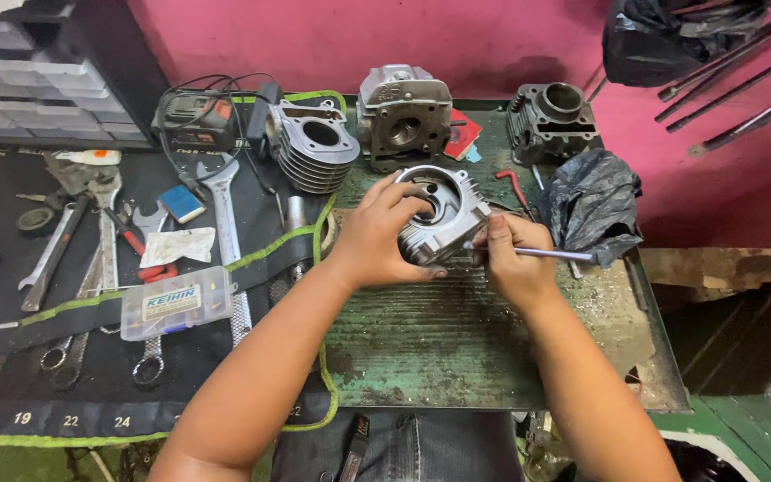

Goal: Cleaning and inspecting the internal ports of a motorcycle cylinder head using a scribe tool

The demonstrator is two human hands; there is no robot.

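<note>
The lower edge of the engine cylinder is hiding behind the left hand, and the tip of the thin metal rod is disappearing between the cylinder's fins, so where it ends is hard to make out. The left hand's fingers are curling over the rim and into the bore, gripping the cylinder, which is tilting just above the green table. The right hand is sitting just beside the cylinder's right side, its fingers pinching narrowly around the rod. A crumpled black bag is lying near the rod's far end.
</note>
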